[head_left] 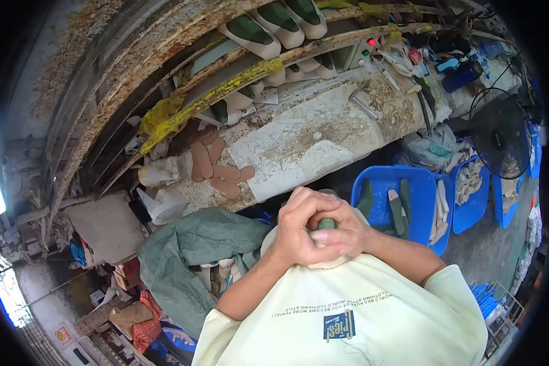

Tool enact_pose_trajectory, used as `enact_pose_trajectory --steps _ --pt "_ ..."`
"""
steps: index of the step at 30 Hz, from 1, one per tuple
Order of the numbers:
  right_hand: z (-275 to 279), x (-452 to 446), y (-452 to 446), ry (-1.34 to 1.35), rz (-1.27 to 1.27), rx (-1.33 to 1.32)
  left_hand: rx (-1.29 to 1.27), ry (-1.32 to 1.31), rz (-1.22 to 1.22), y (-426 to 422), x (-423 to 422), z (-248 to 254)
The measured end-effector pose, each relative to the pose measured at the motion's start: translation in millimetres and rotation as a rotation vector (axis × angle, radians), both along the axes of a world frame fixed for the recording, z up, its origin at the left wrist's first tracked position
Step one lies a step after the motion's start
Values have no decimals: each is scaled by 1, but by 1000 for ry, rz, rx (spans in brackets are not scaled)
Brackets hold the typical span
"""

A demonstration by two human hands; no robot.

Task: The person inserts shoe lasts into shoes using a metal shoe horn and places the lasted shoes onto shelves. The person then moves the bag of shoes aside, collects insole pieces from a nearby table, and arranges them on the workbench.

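item: green form (327, 224), one, partly hidden. place: between my two palms, close in front of my pale shirt (372, 299); a rounded portion shows in the gap, the rest is covered.

item: left hand (294, 227), mine. curled round the form from the left, fingers bent over the top.

item: right hand (351, 230), mine. wrapped from the other side, its fingers meeting those of the left.

grip: both hands clamped on the form and touching each other — laced or merely overlapped, i cannot tell.

item: pale piece (330, 263), just below my hands. whether it is fitted to the form or only lies against it, i cannot tell.

handling notes, by my judgement: squeeze evenly from both sides, so the form does not twist; keep both elbows bent and the wrists firm; let the palms carry the load rather than the fingertips; hold the pale piece smooth, since a crease could set under pressure; ease off at once if the rounded end starts to slip.

surroundings: blue bin (381, 175), ahead to my right, more green forms (398, 210) inside; workbench (274, 174), ahead, tan insoles (202, 162) at its left part, a hammer (365, 105) farther along.
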State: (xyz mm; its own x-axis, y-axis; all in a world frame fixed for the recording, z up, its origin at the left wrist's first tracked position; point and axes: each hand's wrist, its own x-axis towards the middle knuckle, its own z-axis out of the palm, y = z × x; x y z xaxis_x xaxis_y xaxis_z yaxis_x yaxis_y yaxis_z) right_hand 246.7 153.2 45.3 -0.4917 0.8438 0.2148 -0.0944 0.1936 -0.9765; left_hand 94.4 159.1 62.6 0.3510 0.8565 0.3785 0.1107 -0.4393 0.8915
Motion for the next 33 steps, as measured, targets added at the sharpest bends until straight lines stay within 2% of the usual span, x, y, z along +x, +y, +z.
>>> enact_pose_trajectory --steps 2,3,5,6,7,8,9,10,11,12,13,14,15,16,18,19,20,21,23,26,28,30,31,32,33 --pt "-1 -4 -1 55 -51 -197 -39 5 64 2 1 0" --pt "-3 -7 -6 44 -97 -385 -202 42 110 -1 -3 4" --pt "9 -1 3 140 -114 -401 -138 -40 422 -2 -13 -13" --pt "0 2 13 263 -157 -318 -202 -81 574 0 -23 -19" --pt "12 3 21 512 -261 -392 -266 -126 723 -1 -38 -26" --pt "24 4 25 763 -361 -480 -475 -273 818 -11 -55 -41" --pt "31 13 35 1059 -219 -520 -672 -507 811 -19 -59 -39" --pt "47 16 33 1142 -196 -564 -866 -745 787 -27 -61 -39" --pt "69 14 30 1225 -173 -609 -950 -863 514 -32 -65 -47" --pt "62 14 27 1223 16 -530 -873 -926 418 -28 -54 -34" --pt "59 11 21 1130 -23 -670 -793 -983 322 -23 -37 -17" --pt "54 8 14 1030 -62 -806 -741 -988 380 -13 -27 5" --pt "28 9 9 1071 37 -1025 -644 -1047 215 6 -26 8" --pt "4 -1 1 1069 -44 -1146 -542 -1097 50 22 -26 11" --pt "-25 -23 -11 1039 -158 -1287 -635 -1092 -36 31 -30 11" --pt "-36 -28 -16 997 -161 -1262 -664 -1013 -68 36 -34 4" --pt "-41 -34 -18 954 -163 -1236 -707 -1092 -139 32 -35 6" --pt "-45 -40 -20 911 -166 -1211 -709 -1093 -141 32 -35 9" --pt "-44 -34 -23 953 -69 -1331 -697 -1019 -136 34 -32 15" --pt "-38 -29 -22 986 66 -1375 -707 -1065 -126 38 -27 16" --pt "-41 -25 -21 1002 116 -1362 -726 -1061 -116 40 -27 -3" --pt "-56 -18 -21 1207 239 -1476 -745 -1056 -106 39 -29 -27" --pt "-59 -13 -22 1208 236 -1475 -840 -1047 10 36 -32 -39" --pt "-60 -5 -24 1240 209 -1404 -945 -1037 109 35 -31 -49" --pt "-63 4 -23 1263 195 -1337 -893 -1024 63 36 -33 -55"
